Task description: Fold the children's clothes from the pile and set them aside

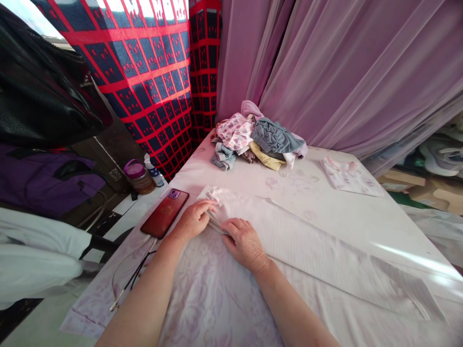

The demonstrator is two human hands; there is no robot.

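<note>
A pair of pale ribbed pants (pixel 307 241) lies lengthwise on the bed, one leg over the other, with the gathered waist end at the left and the cuffs at the lower right. At the waist end, my left hand (pixel 195 220) is closed, its fingertips pinching the cloth. My right hand (pixel 244 241) rests a little to the right, fingers bent over the near edge of the pants and thumb below it. The cloth under both sets of fingertips is partly hidden.
A red-brown phone (pixel 164 212) with a cord lies left of my left hand. Behind is a heap of clothes (pixel 258 137); a folded printed garment (pixel 349 176) lies at the right. A jar (pixel 139 176) and a small bottle (pixel 154 171) stand beyond the bed's left edge.
</note>
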